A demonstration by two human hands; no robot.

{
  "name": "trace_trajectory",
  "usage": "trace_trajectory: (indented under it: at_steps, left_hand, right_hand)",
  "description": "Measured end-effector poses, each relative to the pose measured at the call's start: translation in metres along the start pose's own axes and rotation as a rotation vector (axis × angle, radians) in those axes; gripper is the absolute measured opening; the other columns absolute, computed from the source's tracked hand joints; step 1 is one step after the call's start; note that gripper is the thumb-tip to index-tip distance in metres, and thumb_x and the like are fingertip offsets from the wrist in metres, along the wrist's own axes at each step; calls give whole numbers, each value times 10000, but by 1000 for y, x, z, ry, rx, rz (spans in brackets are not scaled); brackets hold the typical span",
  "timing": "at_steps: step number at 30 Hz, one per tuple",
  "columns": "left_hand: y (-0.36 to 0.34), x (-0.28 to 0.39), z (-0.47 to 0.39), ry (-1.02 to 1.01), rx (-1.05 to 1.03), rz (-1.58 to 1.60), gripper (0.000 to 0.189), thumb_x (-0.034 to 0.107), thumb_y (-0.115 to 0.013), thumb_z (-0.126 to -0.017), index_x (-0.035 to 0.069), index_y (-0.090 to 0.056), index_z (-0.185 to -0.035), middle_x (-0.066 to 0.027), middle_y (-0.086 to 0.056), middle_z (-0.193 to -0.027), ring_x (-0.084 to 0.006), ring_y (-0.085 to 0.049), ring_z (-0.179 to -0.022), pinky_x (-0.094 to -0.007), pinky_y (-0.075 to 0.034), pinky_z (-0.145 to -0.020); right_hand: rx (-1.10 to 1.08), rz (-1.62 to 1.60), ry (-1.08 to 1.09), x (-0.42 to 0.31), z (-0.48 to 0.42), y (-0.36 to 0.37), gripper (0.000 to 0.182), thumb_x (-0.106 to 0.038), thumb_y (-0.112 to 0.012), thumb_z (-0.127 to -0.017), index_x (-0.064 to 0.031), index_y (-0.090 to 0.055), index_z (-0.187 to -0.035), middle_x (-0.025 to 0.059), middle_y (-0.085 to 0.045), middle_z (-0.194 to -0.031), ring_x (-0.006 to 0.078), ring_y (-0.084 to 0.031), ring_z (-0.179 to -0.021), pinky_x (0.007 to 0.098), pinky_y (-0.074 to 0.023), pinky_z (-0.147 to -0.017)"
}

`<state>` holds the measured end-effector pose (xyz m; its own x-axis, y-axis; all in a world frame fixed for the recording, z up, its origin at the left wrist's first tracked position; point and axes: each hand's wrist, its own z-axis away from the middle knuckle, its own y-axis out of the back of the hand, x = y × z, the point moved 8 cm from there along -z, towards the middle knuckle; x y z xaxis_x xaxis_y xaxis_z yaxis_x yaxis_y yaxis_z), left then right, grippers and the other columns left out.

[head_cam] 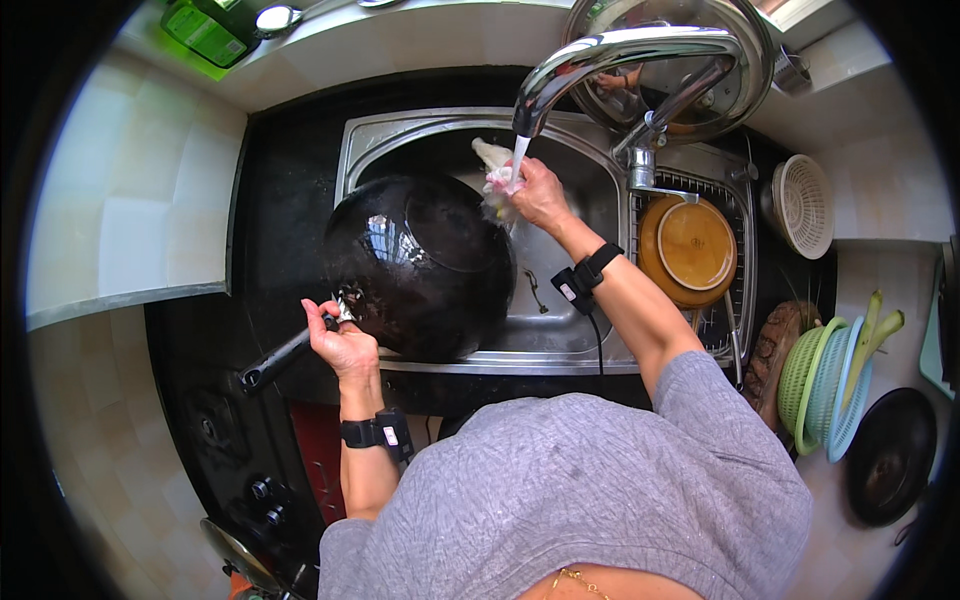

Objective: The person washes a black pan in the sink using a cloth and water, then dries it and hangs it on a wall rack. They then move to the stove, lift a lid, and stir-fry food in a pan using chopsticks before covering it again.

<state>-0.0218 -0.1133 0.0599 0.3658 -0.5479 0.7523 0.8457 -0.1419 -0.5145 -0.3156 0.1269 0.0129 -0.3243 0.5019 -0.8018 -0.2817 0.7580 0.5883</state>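
Note:
A black wok (442, 277) lies bottom up over the left part of the stainless steel sink (559, 341), its handle (274, 365) pointing down to the left. My left hand (343, 341) grips the wok where the handle meets the pan. Under the running tap (529, 112), my right hand (538, 193) is closed on a wet, whitish cloth (493, 155), and water pours onto it. The cloth is right of the wok's upper edge. A dark scrap (535, 291) of something lies on the sink floor.
A brown bowl (697, 247) rests upside down on the drying rack at right. Behind the tap leans a large glass lid (600, 82). Colanders (810, 390) and a black pan (891, 457) are at far right. A stove (217, 427) is at lower left.

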Motion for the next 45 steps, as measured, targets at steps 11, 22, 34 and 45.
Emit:
trace_trajectory:
  at_steps: [11, 22, 34, 45]
  left_hand:
    - [14, -11, 16, 165, -180, -228, 235, 283, -613, -935, 102, -584, -1081, 12, -600, -973, -133, -563, -930, -304, -465, -854]
    - [-85, -24, 109, -30, -654, -765, 425, 95, -654, -887, 39, -469, -1265, -120, -613, -1064, -185, -634, -943, -269, -525, -749]
    - [-195, -179, 63, 572, -755, -302, 378, 281, -593, -903, 119, -530, -1238, -73, -624, -1131, -248, -627, -1006, -482, -543, -807]
    - [-195, -185, 35, 613, -742, -252, 363, 331, -614, -912, 85, -554, -1172, -108, -641, -1043, -281, -649, -887, -487, -554, -644]
  right_hand:
    - [-163, -501, -53, -27, 12, 27, 244, -38, -651, -734, -48, -643, -978, 41, -672, -889, 125, -621, -824, 275, -499, -780]
    - [-120, -708, -87, -45, 18, 45, 326, 47, -632, -707, -25, -611, -1024, 15, -623, -924, 107, -565, -857, 268, -474, -820]
    - [-325, -904, -108, -62, 55, 74, 762, -51, -716, -718, -4, -364, -1393, 148, -552, -1210, 206, -551, -1102, 312, -456, -949]
    - [147, -586, -442, 59, 86, 178, 292, -320, -571, -965, -44, -668, -968, 19, -661, -823, 86, -603, -716, 220, -475, -644]
